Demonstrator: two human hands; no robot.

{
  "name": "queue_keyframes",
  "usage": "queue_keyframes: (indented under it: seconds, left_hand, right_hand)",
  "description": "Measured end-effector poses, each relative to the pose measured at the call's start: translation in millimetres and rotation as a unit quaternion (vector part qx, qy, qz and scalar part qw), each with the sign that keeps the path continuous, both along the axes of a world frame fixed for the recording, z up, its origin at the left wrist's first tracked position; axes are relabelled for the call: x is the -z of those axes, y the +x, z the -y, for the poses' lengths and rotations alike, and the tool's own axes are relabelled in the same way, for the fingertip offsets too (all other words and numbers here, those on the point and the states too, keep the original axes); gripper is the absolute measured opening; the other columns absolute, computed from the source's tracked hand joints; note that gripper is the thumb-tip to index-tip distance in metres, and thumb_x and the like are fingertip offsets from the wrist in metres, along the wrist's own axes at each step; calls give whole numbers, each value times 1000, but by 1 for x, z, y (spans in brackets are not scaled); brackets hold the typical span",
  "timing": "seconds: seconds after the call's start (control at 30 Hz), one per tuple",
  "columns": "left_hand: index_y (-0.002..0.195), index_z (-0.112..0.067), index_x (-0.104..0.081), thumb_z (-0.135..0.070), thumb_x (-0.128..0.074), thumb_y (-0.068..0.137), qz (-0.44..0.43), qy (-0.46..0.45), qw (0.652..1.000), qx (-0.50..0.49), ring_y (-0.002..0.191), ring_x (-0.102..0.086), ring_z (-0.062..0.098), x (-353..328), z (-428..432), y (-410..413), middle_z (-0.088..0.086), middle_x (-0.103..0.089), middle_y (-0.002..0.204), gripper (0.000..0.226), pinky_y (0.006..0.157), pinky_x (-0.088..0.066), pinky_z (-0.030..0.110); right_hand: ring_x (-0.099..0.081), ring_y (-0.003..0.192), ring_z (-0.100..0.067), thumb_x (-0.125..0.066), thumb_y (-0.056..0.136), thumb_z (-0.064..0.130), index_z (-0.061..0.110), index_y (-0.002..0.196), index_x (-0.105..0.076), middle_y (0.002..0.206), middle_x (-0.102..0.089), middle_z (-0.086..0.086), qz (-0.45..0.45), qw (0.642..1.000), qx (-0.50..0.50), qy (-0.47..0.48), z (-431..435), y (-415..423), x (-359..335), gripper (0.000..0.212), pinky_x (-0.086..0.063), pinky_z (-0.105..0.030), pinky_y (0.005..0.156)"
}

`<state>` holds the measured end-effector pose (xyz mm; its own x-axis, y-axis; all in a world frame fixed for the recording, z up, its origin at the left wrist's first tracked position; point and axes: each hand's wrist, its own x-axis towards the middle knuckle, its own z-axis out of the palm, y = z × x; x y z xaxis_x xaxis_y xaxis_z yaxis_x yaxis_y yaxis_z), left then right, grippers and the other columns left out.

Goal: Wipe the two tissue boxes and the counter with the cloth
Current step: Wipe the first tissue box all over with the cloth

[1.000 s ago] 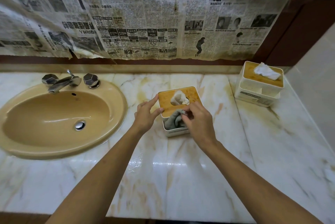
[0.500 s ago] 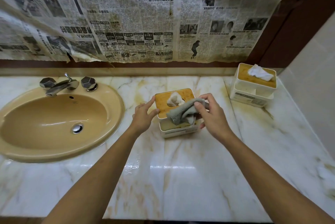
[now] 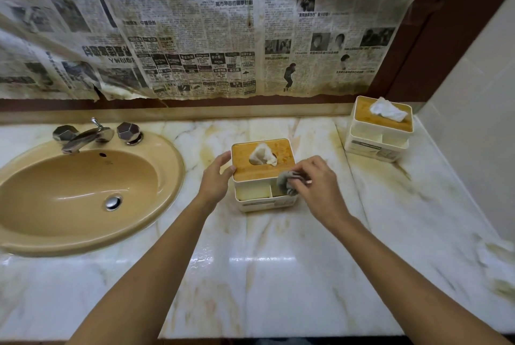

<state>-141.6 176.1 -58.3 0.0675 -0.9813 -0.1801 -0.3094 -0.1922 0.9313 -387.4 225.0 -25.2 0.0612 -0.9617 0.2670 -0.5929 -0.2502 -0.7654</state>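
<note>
A white tissue box with a wooden lid [image 3: 250, 163] stands in the middle of the marble counter [image 3: 278, 275]. My left hand [image 3: 216, 178] rests against its left side, thumb on the lid's edge. My right hand [image 3: 316, 185] grips a bunched grey cloth [image 3: 287, 181] pressed into the box's front right compartment and lid corner. A second, similar tissue box [image 3: 373, 143] stands at the back right corner, apart from both hands.
A tan oval sink [image 3: 69, 191] with a chrome tap [image 3: 86, 136] fills the left side. Newspaper [image 3: 195, 37] covers the wall behind. A pale wall [image 3: 479, 135] bounds the counter on the right. The counter's front edge runs along the bottom.
My right hand brought the cloth from across the lid down to the box's front right corner, bunching it smaller. My left hand stayed at the box's left side.
</note>
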Motion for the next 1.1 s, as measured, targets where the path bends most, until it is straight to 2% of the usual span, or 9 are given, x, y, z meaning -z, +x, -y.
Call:
queue_keyframes:
  seconds: [0.23,0.37,0.53,0.6,0.7,0.8,0.87,1.03,1.1]
  left_hand:
    - [146,-17,-47,-15,-54,101,16,-3,1000,5,138,-43,15,-1,0,1,0,-50,147,46,115,-34,35]
    - [146,-20,-47,-17,-56,100,30,1,1000,6,138,-43,16,0,2,3,-1,-50,148,47,116,-33,36]
    - [146,-22,-47,-22,-58,99,42,8,999,10,141,-39,16,1,5,7,-2,-48,150,49,119,-30,42]
    - [146,-24,-48,-24,-59,99,50,11,999,6,142,-38,17,2,5,8,-3,-48,150,49,119,-29,45]
    - [145,-28,-48,-28,-59,98,55,16,998,3,144,-35,18,4,5,9,-4,-47,150,49,119,-28,48]
    - [145,-31,-47,-30,-59,98,64,18,998,4,145,-32,19,5,5,9,-6,-47,150,48,119,-26,51]
    - [144,-32,-48,-31,-59,98,65,17,998,3,145,-32,19,6,6,10,-6,-48,150,48,119,-25,51]
    - [144,-33,-48,-32,-60,98,69,18,997,6,145,-32,20,6,7,11,-4,-47,151,48,118,-25,52]
    - [144,-33,-48,-32,-60,97,71,17,997,6,145,-33,19,6,7,10,-4,-47,151,48,119,-25,52]
  right_hand:
    - [-61,88,-17,-69,89,13,14,92,-69,93,-69,3,-67,997,-29,10,-5,25,33,3,-43,-21,75]
    - [-58,97,-19,-59,96,27,23,99,-72,95,-72,5,-191,981,-18,14,1,25,29,14,-43,-36,85]
    - [-50,106,-20,-51,99,36,27,109,-73,95,-70,1,-302,953,-14,34,4,21,25,26,-36,-33,88]
    - [-54,105,-25,-50,99,33,25,108,-73,99,-69,-5,-295,953,-11,72,7,23,19,25,-40,-34,86]
    - [-62,93,-33,-48,98,26,16,101,-67,98,-68,-11,-238,963,-2,129,11,26,10,21,-47,-37,71]
    - [-62,79,-25,-51,98,23,13,93,-62,83,-67,-6,-119,988,39,86,7,24,3,15,-50,-38,65]
    - [-61,74,-18,-56,97,22,14,93,-63,79,-66,-1,-66,995,46,63,2,24,3,11,-49,-32,64]
    - [-55,75,-24,-59,95,17,14,78,-49,75,-56,-1,-125,988,-15,89,-2,30,17,21,-33,-30,62]
    - [-57,83,-28,-56,97,21,14,80,-53,78,-59,-5,-189,979,-14,80,3,28,17,19,-35,-33,67]
